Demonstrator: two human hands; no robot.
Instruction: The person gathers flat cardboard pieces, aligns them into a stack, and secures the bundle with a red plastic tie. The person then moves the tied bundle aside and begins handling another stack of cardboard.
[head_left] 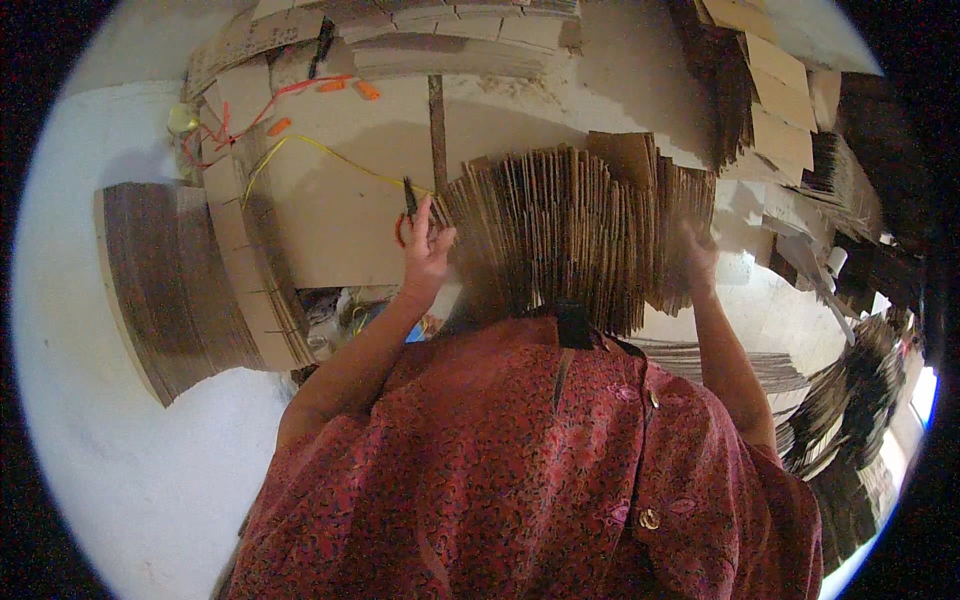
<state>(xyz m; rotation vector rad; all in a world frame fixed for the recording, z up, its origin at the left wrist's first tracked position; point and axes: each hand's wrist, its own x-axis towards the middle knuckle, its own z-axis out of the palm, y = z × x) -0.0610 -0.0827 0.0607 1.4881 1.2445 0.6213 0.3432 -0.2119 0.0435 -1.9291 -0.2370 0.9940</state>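
Observation:
A long row of brown cardboard sheets [560,225], standing on edge and packed side by side, lies in front of my body. At its left end is my left hand [428,255], fingers stretched out and apart, close to the outermost sheets. Just beside those fingers lie scissors [402,230] with an orange handle and a dark blade. My right hand [702,258] is against the row's right end; its fingers are smeared and partly lost against the cardboard. A yellow strap [330,152] runs over the flat cardboard surface [350,225] toward my left hand.
Stacked cardboard [170,285] stands at the left. More cardboard piles [450,55] lie at the far side, with another tall stack [775,100] at the far right. Red string [228,135] and small orange pieces [367,90] are scattered at the far left.

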